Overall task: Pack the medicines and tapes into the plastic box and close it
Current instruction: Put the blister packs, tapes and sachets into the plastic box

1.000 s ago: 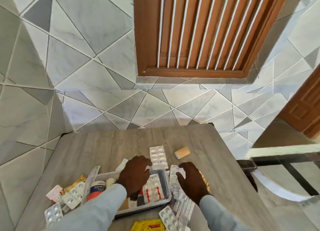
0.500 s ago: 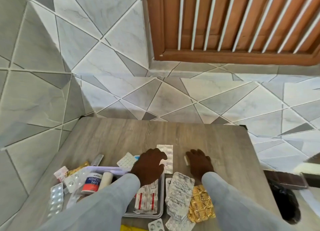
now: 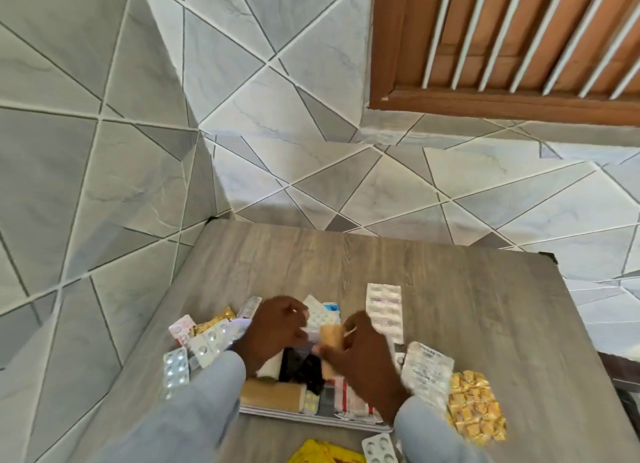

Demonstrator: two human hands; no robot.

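Above the plastic box [image 3: 311, 414], right hand [image 3: 367, 362] pinching a small tan roll [image 3: 331, 336], left hand [image 3: 273, 331] loosely curled.

Single head-worn view: it looks forward and steeply down onto the table [image 3: 450, 289], close above its near half, with the tiled wall [image 3: 242, 81] beyond.

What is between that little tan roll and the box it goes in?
Nothing visible. The right hand holds the tan roll just above the open box, with the left hand beside it; only items already packed lie underneath.
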